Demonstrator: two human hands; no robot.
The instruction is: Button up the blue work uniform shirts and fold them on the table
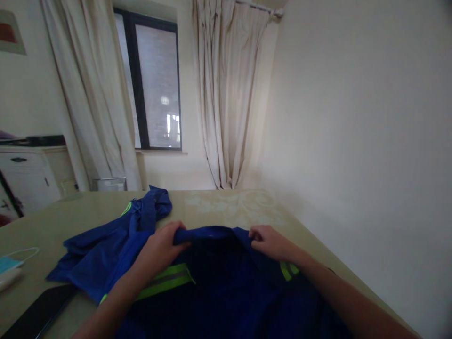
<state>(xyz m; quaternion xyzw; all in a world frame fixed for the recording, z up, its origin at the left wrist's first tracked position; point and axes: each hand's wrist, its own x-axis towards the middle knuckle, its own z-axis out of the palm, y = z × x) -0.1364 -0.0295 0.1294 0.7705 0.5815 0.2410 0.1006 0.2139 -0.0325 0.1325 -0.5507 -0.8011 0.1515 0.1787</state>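
Observation:
A blue work jacket [219,278] with yellow-green reflective stripes lies spread on the beige table [226,205] in front of me. My left hand [160,249] is closed on the jacket's upper edge near the collar, fingers curled over the cloth. My right hand [270,242] pinches the same edge further right. Between the two hands the fabric edge is lifted slightly. One sleeve [139,212] of the jacket is bunched toward the far left.
A dark phone or tablet [38,313] lies at the table's near left edge, with a face mask [10,262] beside it. A wall runs close along the right. Behind the table are curtains, a window and a white cabinet [28,176].

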